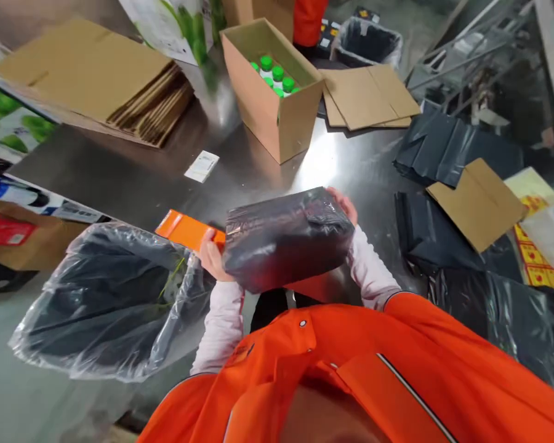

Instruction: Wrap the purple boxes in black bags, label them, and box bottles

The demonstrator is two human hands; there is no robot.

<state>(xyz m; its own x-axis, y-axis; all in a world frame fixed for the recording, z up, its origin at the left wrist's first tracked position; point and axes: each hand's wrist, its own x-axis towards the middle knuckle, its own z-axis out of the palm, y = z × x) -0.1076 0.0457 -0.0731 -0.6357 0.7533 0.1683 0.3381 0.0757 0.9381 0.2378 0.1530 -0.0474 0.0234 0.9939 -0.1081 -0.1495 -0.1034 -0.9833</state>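
Observation:
A box-shaped package wrapped in shiny black plastic [289, 240] is held in front of my body, above the near edge of the metal table. My left hand [212, 257] is closed around an orange tape dispenser [184, 229] with a toothed end pointing left, and also presses against the package's left end. At the far right corner of the package, my right hand [344, 206] grips it, with the fingers partly hidden behind the plastic. A small white label slip [202, 166] lies on the table beyond my left hand.
An open carton [300, 117] of green-capped bottles stands at the table's far side. Flattened cardboard [87, 67] is stacked at left. A plastic-lined bin [106, 301] sits below left. Black plastic bags [457, 147] and a cardboard piece [480, 203] lie at right.

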